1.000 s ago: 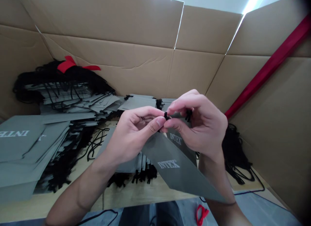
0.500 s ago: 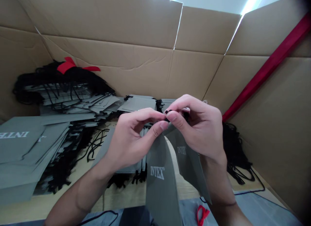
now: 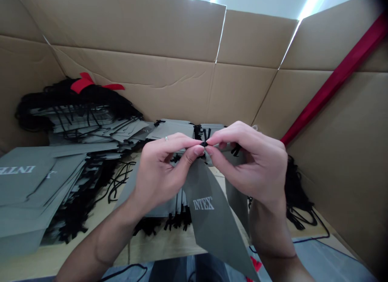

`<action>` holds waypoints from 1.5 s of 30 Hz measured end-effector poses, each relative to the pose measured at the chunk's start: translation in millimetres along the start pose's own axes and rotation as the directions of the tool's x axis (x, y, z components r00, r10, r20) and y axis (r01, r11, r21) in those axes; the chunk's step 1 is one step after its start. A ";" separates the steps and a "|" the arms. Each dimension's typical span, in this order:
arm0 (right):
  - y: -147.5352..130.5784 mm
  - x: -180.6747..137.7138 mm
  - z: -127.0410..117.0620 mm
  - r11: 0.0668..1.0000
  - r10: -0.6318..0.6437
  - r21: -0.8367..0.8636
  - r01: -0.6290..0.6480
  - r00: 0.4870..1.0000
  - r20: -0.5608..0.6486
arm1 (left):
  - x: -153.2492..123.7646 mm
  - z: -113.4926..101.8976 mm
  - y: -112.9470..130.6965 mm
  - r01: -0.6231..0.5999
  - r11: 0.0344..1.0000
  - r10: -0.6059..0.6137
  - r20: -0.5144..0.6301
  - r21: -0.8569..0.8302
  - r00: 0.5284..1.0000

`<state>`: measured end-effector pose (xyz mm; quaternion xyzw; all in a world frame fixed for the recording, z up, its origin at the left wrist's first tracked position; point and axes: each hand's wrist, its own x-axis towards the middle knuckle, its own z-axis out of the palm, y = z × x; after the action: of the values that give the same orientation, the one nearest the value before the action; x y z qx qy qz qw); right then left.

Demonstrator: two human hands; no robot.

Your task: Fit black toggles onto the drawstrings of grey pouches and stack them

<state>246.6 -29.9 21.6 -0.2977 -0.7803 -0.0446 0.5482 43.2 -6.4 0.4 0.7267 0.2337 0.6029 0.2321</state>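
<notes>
My left hand point(image 3: 160, 173) and my right hand point(image 3: 254, 165) meet in mid-air at the centre, fingertips pinched together on a small black cord knot point(image 3: 204, 144). From that knot hangs a grey fabric pouch point(image 3: 212, 221) printed with INTEX, its point drooping toward me. A second grey pouch point(image 3: 238, 201) hangs behind it under my right hand. My left ring finger carries a thin ring. Both hands are closed in a pinch.
Grey INTEX pouches lie stacked at the left point(image 3: 27, 185) and in a heap with black cords at the back left point(image 3: 79, 116), topped by a red tie point(image 3: 81, 83). Cardboard walls point(image 3: 169, 76) surround the wooden table point(image 3: 163, 243). Loose black cords point(image 3: 298, 201) lie at the right beside a red strip point(image 3: 333, 80).
The hanging pouch has swung and turned, its logo now facing me lower down. My hands have shifted slightly, keeping their pinch on the cord knot.
</notes>
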 end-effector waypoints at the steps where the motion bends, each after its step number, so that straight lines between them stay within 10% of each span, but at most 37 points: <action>1: 0.0 -0.3 -0.4 1.000 -0.004 -0.003 0.004 1.000 0.004 | -0.2 0.1 -1.4 -0.050 0.999 0.049 0.001 0.023 0.999; 18: -1.0 -2.3 -2.4 0.967 0.167 0.188 -0.173 0.985 0.047 | 1.4 -14.9 -6.9 -0.330 0.943 0.322 0.127 0.050 0.938; 31: -2.7 -1.8 -4.7 0.990 0.113 0.072 -0.123 0.984 0.137 | -1.9 -23.9 1.2 -0.586 0.667 0.536 0.251 0.460 0.806; 39: -2.1 0.4 -4.9 1.000 0.011 -0.025 -0.007 0.986 0.166 | -2.9 -16.5 -3.5 -0.573 0.623 0.526 0.257 0.533 0.811; 45: -7.9 0.1 -6.0 0.994 0.102 0.025 -0.109 0.978 0.183 | -2.8 -16.0 1.9 -0.467 0.774 0.438 0.171 0.428 0.883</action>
<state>247.6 -38.7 26.1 -0.3319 -0.8107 0.0255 0.4815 27.2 -8.7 2.1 0.8132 0.1800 0.5460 -0.0902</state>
